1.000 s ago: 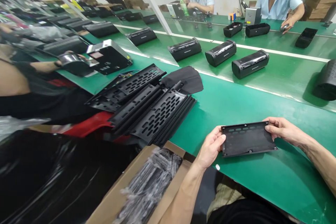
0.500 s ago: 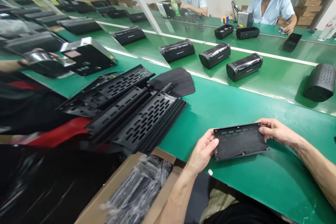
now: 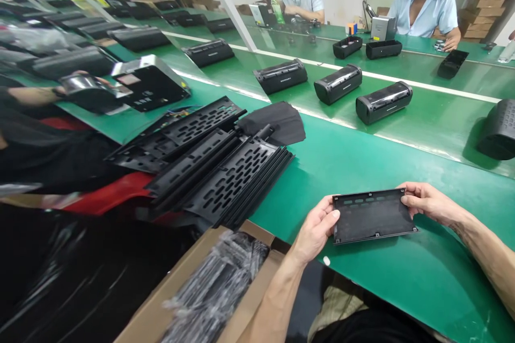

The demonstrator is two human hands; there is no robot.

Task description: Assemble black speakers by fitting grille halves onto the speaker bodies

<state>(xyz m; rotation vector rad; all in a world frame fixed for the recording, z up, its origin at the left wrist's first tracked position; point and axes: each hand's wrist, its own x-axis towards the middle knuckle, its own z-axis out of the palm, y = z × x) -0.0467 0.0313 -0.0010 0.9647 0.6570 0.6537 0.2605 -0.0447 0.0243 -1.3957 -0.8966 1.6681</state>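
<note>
Both my hands hold a flat black plastic panel [image 3: 372, 216] with a row of small slots along its far edge, just above the green bench top [image 3: 422, 284]. My left hand [image 3: 316, 237] grips its left end, and my right hand [image 3: 428, 203] grips its right end. To the left of the panel lies a heap of black perforated slotted panels [image 3: 217, 171], with a piece of black cloth [image 3: 273, 123] at its far end. Near my left forearm is an open cardboard box [image 3: 257, 233] holding parts wrapped in clear plastic [image 3: 215, 289].
Several black cylindrical speakers, including one [image 3: 338, 83], stand in a row across the bench. A co-worker's hand [image 3: 84, 83] holds a shiny part beside a silver-edged black box [image 3: 148, 83]. Two seated co-workers [image 3: 424, 5] work beyond a white divider strip.
The view has swung slightly, so the bench and speakers shift in the frame. The panel stays in both my hands, with little change in its position relative to them.
</note>
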